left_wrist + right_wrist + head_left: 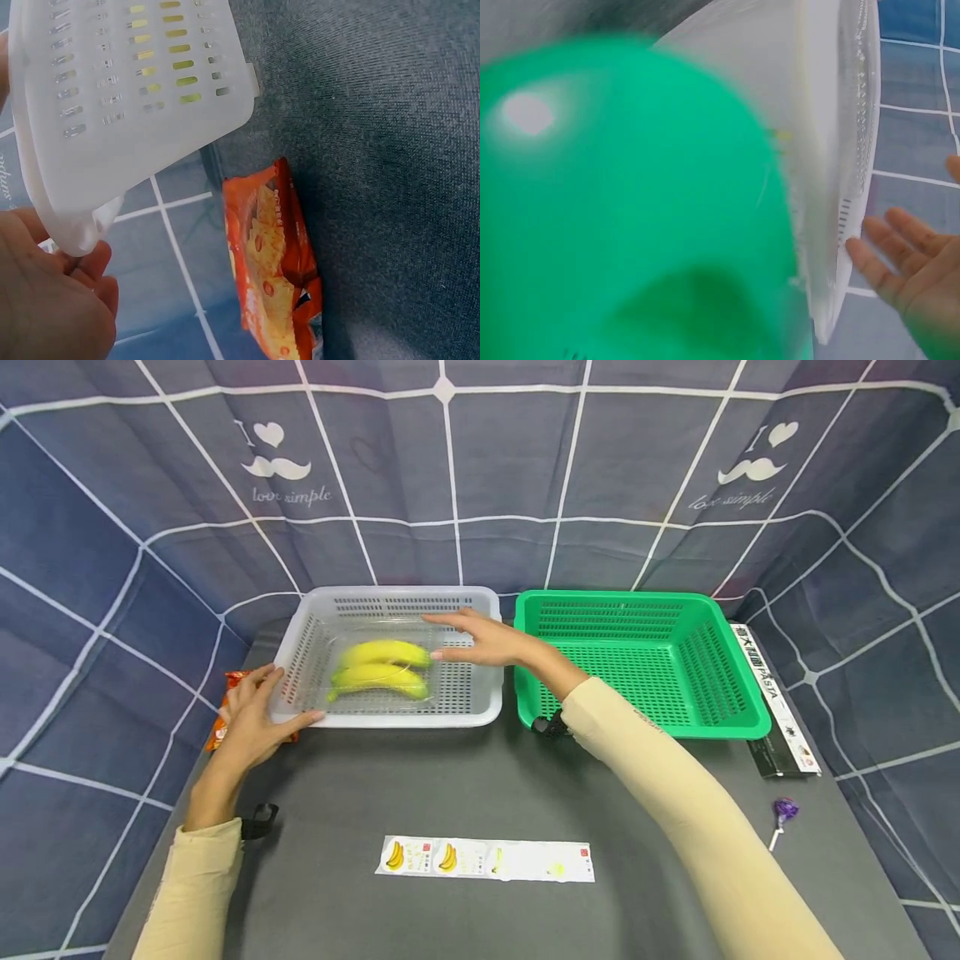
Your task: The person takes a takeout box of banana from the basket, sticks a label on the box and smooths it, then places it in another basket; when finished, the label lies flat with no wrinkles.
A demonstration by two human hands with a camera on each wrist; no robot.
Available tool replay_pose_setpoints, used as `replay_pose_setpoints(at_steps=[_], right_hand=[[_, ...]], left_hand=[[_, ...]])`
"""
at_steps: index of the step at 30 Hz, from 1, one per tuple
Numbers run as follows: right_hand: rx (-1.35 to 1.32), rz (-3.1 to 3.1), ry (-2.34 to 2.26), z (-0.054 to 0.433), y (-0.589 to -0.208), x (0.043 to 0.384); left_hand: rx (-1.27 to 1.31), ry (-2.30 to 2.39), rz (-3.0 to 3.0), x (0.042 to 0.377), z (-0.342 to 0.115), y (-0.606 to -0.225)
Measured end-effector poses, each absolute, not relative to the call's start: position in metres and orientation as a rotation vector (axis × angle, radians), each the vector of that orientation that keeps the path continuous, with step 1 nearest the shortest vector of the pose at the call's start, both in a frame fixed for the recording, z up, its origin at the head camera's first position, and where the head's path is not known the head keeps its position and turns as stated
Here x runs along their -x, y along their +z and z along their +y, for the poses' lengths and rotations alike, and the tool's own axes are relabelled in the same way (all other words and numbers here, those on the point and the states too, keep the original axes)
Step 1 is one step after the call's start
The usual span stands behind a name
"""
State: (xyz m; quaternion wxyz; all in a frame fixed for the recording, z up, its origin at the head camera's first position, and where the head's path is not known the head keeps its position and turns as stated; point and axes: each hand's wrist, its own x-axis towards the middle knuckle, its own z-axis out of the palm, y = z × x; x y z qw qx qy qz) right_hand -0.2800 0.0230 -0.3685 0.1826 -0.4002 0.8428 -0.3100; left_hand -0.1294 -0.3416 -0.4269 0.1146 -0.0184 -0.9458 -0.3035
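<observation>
And here's the left hand [255, 714], holding the near left corner of the white plastic basket [408, 720]: thumb along the front rim, fingers over the left side, and the left wrist view catches the fingertips bent in around the corner. Across to the right hand [487, 639], and that one grasps nothing! Its fingers are extended and spread above the right half of the white basket, pointing left, one fingertip right at the end of the bananas; touching or just short, I can't tell.

The bananas themselves, an upper one [386, 652] and a lower one [378, 678], yellow tinged with green, lie side by side in the white basket, a little blurred, with clear plastic packaging [375, 628] around them.

Just right of it sits the green plastic basket [720, 731], the right forearm reaching across its near left corner. Beside that basket's right end, a black-and-white pasta box [776, 702] lies on the dark grey table [337, 793], with a purple-wrapped lollipop [785, 809] near its lower end. Over on the far left, an orange snack packet [271, 262] lies beside the white basket, partly behind the left hand in the head view. Down front, well apart from both baskets, a paper strip [486, 858] shows printed bananas, its right half washed out by glare.
</observation>
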Motion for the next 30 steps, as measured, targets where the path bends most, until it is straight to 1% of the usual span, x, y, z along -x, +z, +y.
replay_pose_setpoints(at_steps=[10, 16, 24, 30], right_hand=[[1.094, 2.351, -0.746, 0.005, -0.369, 0.302], [0.985, 2.311, -0.727, -0.005, -0.383, 0.311], [0.951, 2.283, -0.715, -0.02, -0.403, 0.309], [0.944, 2.263, -0.724, -0.024, -0.403, 0.309]], left_hand=[[0.056, -0.889, -2.764, 0.129, -0.34, -0.425], [0.051, -0.908, -2.779, 0.126, -0.341, -0.428], [0.056, -0.916, -2.767, 0.123, -0.341, -0.432], [0.063, -0.9, -2.76, 0.126, -0.343, -0.43]])
